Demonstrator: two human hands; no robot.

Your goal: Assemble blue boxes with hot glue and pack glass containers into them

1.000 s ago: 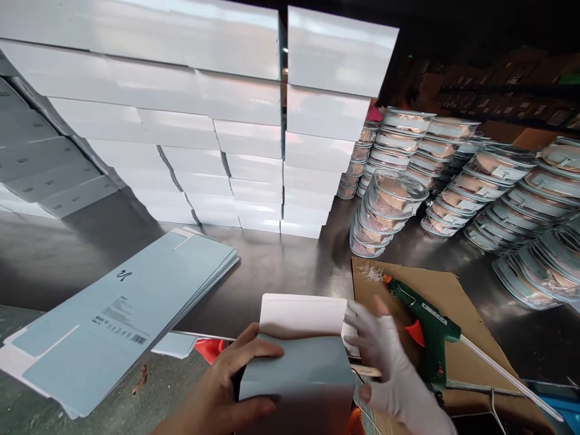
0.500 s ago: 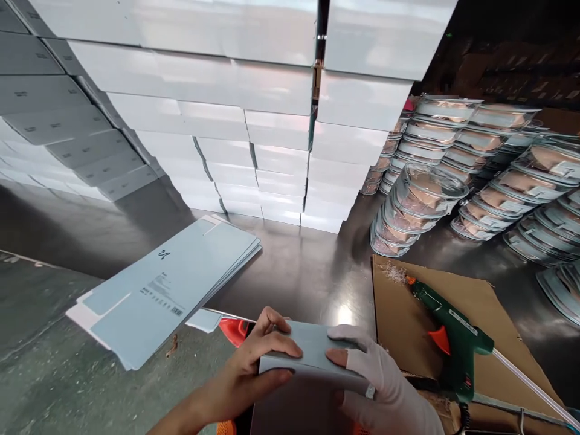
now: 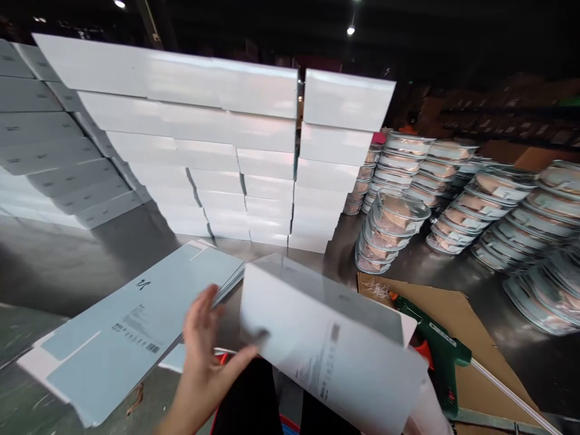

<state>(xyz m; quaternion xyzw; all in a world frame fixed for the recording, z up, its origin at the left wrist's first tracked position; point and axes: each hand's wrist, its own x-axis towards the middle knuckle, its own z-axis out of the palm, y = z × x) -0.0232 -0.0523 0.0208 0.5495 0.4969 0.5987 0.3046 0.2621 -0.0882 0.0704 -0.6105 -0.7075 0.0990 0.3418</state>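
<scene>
A pale blue-white cardboard box [image 3: 312, 338], with printed text and a barcode on its side, is tilted in front of me and slightly blurred. My right hand [image 3: 428, 408], in a white glove, grips the box at its right end; most of its fingers are hidden behind it. At the left end, my bare left hand [image 3: 203, 356] is open with its fingers spread. Its thumb reaches close to the box, and I cannot tell whether it touches. Left of that hand lies a stack of flat printed box blanks [image 3: 131, 326].
A green glue gun [image 3: 441, 347] with an orange trigger rests on a brown cardboard sheet [image 3: 480, 332] at right. Behind stands a wall of stacked white boxes [image 3: 217, 151]. Stacks of round clear-lidded containers [image 3: 389, 229] fill the metal table's [image 3: 339, 266] right side.
The box has been turned from end-up to lying lengthwise and raised. My left hand has come off it and opened, while my right hand moved to its right end. The view has tilted upward.
</scene>
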